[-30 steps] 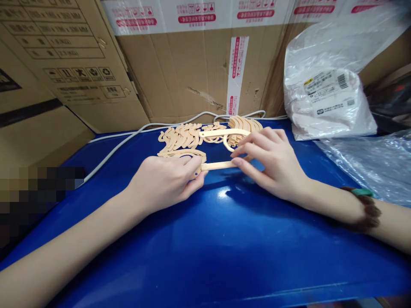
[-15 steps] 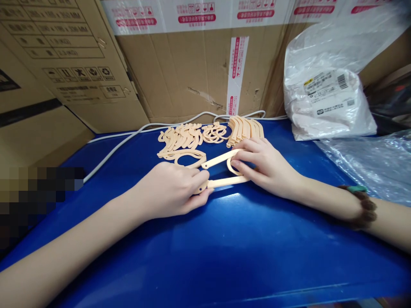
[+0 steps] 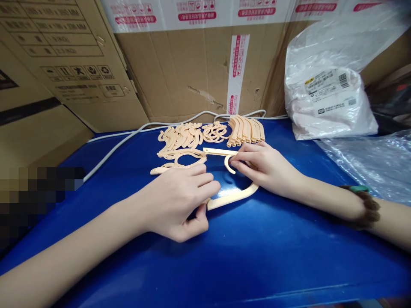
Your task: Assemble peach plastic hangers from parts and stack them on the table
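Left fingers (image 3: 210,191) and right fingers (image 3: 245,170) clamp the curved cream piece (image 3: 231,199) stretched between them.

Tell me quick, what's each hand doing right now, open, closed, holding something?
Left hand: closed on one end of the cream hanger.
Right hand: closed, holding the same hanger by its hook.

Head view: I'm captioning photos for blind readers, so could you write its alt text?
A left hand and right hand hold a beige, hooked, hanger-like piece over a blue tabletop. Beyond them lie groups of beige parts, with cardboard boxes behind and a white bag at right.
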Motion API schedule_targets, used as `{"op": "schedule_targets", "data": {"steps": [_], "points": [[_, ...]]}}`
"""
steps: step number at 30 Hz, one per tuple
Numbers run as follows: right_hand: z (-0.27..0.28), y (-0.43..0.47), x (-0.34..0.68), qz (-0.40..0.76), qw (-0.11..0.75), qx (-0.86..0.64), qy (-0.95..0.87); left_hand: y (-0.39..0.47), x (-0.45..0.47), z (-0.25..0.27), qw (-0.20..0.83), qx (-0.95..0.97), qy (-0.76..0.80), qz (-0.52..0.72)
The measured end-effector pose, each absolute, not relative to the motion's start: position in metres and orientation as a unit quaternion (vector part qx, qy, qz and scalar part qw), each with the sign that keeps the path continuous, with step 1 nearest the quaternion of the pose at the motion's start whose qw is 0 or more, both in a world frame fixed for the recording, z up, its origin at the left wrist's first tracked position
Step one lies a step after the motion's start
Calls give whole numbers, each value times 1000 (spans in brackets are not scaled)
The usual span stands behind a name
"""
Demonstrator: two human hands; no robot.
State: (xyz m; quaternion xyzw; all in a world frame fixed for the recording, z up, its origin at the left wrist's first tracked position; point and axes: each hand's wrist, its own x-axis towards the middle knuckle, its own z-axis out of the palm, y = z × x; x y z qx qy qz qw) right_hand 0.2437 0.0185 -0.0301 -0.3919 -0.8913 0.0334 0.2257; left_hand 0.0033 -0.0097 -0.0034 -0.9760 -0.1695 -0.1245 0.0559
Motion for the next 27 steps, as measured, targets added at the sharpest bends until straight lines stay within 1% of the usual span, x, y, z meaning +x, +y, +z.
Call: {"op": "schedule_targets", "data": {"steps": [8,11,17,23,27], "points": [[-25,15,242,23,167,-449,-878,-7,2,-4,120,-973,-166,-109],[-25,13,242,5,159,-471,-868,-3,1,-7,124,-970,-186,-95],[-22,10,241,-17,132,-508,-851,6,-3,-12,148,-961,-208,-106],[-22,9,239,-44,109,-512,-851,6,-4,-12,154,-956,-219,-120],[-24,9,239,-73,93,-505,-855,2,-2,-9,137,-953,-234,-135]]}}
